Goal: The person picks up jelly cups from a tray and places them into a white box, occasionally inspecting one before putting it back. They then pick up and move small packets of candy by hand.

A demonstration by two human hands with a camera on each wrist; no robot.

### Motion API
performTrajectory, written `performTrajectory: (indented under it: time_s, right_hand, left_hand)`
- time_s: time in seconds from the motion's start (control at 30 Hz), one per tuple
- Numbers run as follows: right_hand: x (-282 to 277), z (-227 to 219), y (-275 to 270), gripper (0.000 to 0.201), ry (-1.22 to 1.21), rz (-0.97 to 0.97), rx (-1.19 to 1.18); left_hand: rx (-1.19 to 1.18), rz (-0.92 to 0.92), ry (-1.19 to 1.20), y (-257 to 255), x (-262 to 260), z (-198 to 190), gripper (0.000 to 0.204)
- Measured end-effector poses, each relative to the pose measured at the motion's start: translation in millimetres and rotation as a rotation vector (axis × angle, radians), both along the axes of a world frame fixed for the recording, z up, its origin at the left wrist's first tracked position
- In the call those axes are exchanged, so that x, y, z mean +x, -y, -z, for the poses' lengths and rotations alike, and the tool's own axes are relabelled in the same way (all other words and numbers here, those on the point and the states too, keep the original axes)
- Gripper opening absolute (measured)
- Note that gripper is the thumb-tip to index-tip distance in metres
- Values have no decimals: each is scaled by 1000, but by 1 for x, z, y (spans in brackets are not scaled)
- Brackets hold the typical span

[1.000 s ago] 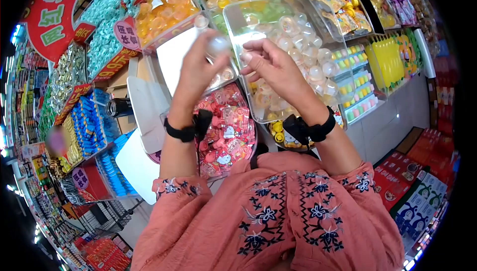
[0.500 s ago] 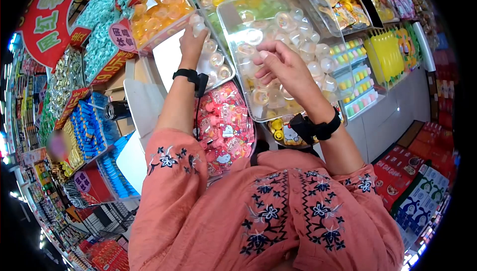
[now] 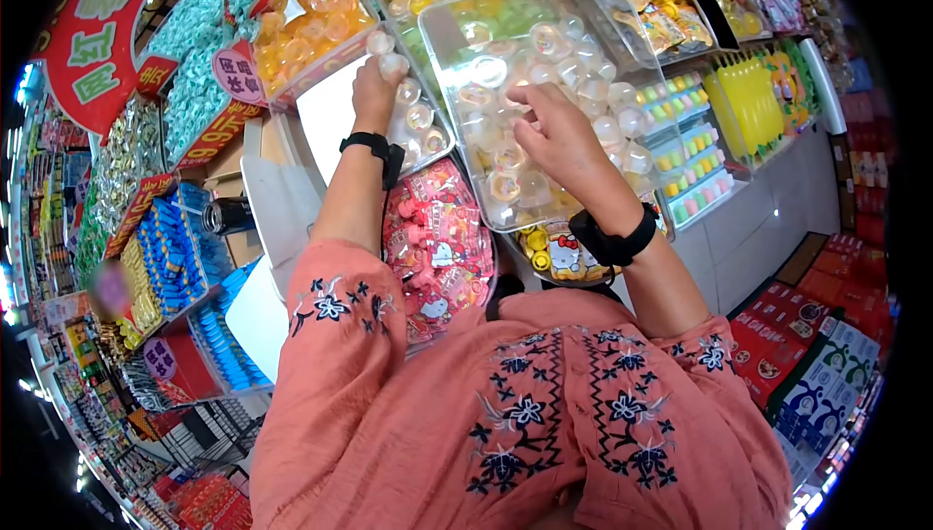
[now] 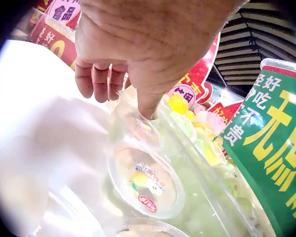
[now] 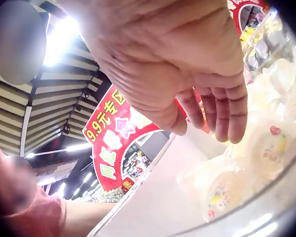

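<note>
In the head view my left hand (image 3: 374, 98) pinches a clear jelly cup (image 3: 393, 67) at the far end of a row of similar cups in a tray with a white surface (image 3: 330, 117). In the left wrist view the thumb presses at that cup, beside a jelly cup with a printed lid (image 4: 145, 182). My right hand (image 3: 559, 132) hovers over a clear plastic bin (image 3: 442, 64) heaped with whitish jelly cups (image 3: 583, 78). Its fingers are loosely bent with nothing between them, close above the printed cups (image 5: 224, 195) in the right wrist view.
A bin of orange jelly cups (image 3: 316, 15) adjoins the tray at the back left. Pink pouches (image 3: 442, 248) lie in front, and pastel sweets (image 3: 690, 146) stand in rows at right. A dark bottle (image 3: 225, 216) lies on the left. A dark phone-like slab (image 3: 711, 10) leans at back right.
My left hand has moved from beside the right hand, carrying a cup, to the far end of the row in the tray. The right hand has shifted slightly right over the bin.
</note>
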State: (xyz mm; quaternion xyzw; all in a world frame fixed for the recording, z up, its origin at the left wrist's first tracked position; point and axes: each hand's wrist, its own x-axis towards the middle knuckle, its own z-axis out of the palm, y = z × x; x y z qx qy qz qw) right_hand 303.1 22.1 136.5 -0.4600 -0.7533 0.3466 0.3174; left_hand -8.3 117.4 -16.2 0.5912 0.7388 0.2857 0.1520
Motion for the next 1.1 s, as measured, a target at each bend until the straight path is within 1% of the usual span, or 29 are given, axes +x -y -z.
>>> performTrajectory:
  time_s: [0.03, 0.07, 0.13, 0.2, 0.23, 0.27, 0.3, 0.37, 0.47, 0.5, 0.57, 0.63, 0.67, 0.7, 0.77, 0.87, 0.97, 1.1]
  right_hand:
    - [3, -2, 2, 31, 75, 4, 54]
    - [5, -3, 3, 32, 150, 8, 108]
    - [12, -6, 4, 33, 190, 32, 165]
    - [21, -6, 3, 34, 245, 68, 189]
    - [27, -3, 0, 34, 280, 89, 184]
    - [33, 1, -2, 34, 314, 110, 181]
    - [39, 6, -4, 37, 360, 90, 164]
    - [48, 17, -6, 41, 450, 47, 130]
    - [45, 24, -5, 47, 427, 46, 126]
    - [44, 26, -5, 49, 416, 34, 153]
    - [41, 29, -7, 52, 392, 13, 206]
    - [41, 29, -9, 54, 422, -2, 162]
    - [42, 30, -8, 55, 438, -10, 136]
    - [42, 31, -8, 56, 417, -13, 112]
    - [43, 32, -7, 58, 374, -21, 69]
    - [42, 30, -6, 59, 361, -50, 36]
    - [42, 38, -5, 52, 301, -87, 138]
    - [41, 40, -8, 44, 223, -85, -27]
  left_hand:
    - [-7, 11, 14, 1, 0, -1, 53]
    - [1, -20, 4, 2, -1, -2, 55]
    - [18, -79, -17, 3, -5, 1, 60]
    - [125, -35, 11, -1, -21, 1, 63]
    - [176, -12, 25, 1, -17, -13, 64]
    - [99, -45, 116, 6, -14, -27, 63]
    - [173, -25, 213, 13, -5, -47, 61]
    - [293, 21, 213, 31, 13, -81, 54]
    - [372, 158, 239, 60, 51, -127, 53]
    - [414, 202, 152, 74, 69, -145, 46]
    - [509, 336, 18, 86, 92, -148, 43]
    - [495, 496, -23, 108, 122, -171, 38]
    - [440, 572, -79, 114, 131, -175, 35]
    - [443, 654, -81, 118, 139, -174, 34]
    - [290, 722, -130, 122, 151, -166, 40]
    - [139, 664, -178, 133, 164, -152, 49]
    - [43, 638, -260, 130, 172, -150, 54]
    - [-47, 587, -296, 119, 178, -136, 53]
